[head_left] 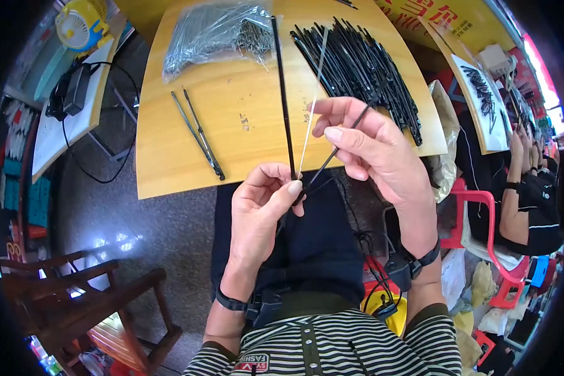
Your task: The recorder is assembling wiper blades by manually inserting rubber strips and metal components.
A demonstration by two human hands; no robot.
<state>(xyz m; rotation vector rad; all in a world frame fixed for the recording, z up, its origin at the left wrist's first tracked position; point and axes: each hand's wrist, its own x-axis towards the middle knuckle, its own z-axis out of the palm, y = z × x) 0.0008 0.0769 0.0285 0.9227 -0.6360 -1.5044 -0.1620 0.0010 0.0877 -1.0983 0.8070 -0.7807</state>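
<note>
My left hand (259, 199) pinches the lower end of a long thin black strip (283, 88), which stands nearly upright above the thumb. From the same pinch rise a thin silvery strip (309, 128) and a second black strip (324, 165), the two spreading to the right. My right hand (379, 144) has this second black strip between thumb and fingers, and its index fingertip is beside the silvery one. How the pieces meet inside the left fingers is hidden. Both hands are above my lap, at the near edge of the wooden table (169, 169).
A heap of black strips (363, 75) covers the table's right side. Behind lies a clear plastic bag (213, 41) of thin metal pieces. Two narrow black strips, joined at one end (200, 135), lie at left. A wooden chair (100, 282) stands left; another person (532, 207) sits right.
</note>
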